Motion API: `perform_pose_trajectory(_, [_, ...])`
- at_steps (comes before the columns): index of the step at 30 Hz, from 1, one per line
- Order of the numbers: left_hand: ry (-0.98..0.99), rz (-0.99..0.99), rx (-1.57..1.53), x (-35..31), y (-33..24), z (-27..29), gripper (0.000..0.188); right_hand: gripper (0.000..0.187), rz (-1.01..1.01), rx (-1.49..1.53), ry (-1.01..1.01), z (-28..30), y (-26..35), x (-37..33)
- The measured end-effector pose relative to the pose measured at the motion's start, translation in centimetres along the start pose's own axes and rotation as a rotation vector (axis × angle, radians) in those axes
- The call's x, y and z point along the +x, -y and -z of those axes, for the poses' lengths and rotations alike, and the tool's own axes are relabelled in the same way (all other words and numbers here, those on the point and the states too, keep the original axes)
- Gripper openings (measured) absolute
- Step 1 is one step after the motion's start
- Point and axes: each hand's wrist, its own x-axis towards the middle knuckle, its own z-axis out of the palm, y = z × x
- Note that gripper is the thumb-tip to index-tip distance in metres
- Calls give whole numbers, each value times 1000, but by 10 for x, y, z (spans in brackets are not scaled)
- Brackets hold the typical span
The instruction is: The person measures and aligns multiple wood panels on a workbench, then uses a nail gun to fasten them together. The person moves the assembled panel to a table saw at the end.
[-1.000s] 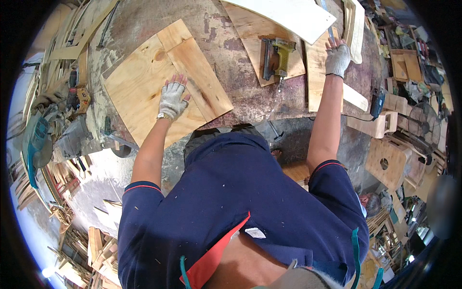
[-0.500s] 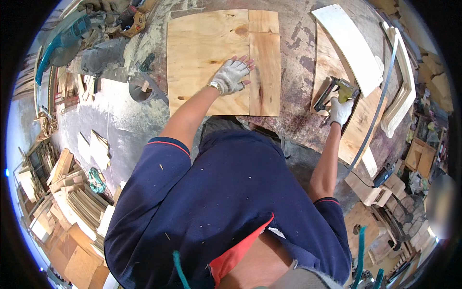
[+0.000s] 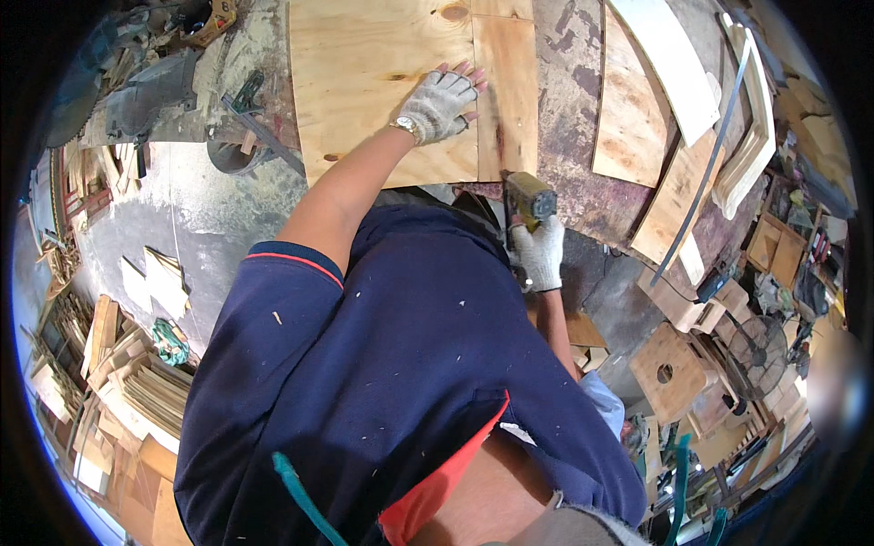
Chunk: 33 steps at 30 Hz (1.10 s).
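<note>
Worn workshop counter (image 3: 566,150), gloved left hand (image 3: 441,106) spread flat on plywood panel (image 3: 378,73), gloved right hand (image 3: 542,255) wrapped around nail gun (image 3: 531,197) at panel's near edge, hands apart

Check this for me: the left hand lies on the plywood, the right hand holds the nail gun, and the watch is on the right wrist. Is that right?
Not quite: the watch is on the left wrist, as the head view shows. The left hand lies on the plywood and the right hand holds the nail gun.

nail gun (image 3: 535,196) by flat plywood panel (image 3: 382,68)
</note>
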Motion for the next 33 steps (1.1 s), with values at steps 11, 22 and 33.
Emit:
perform_pose_trajectory(11, [-2, -9, -31, -1, 2, -1, 60, 43, -96, -169, -34, -62, -2, -13])
perform_pose_trajectory(22, [-73, -26, -37, -2, 3, -7, 61, 46, -155, -292, -54, -74, 14, -20])
perform_pose_trajectory(33, [-118, -13, -68, -4, 5, -13, 62, 39, -41, -209, -138, -52, 22, 18])
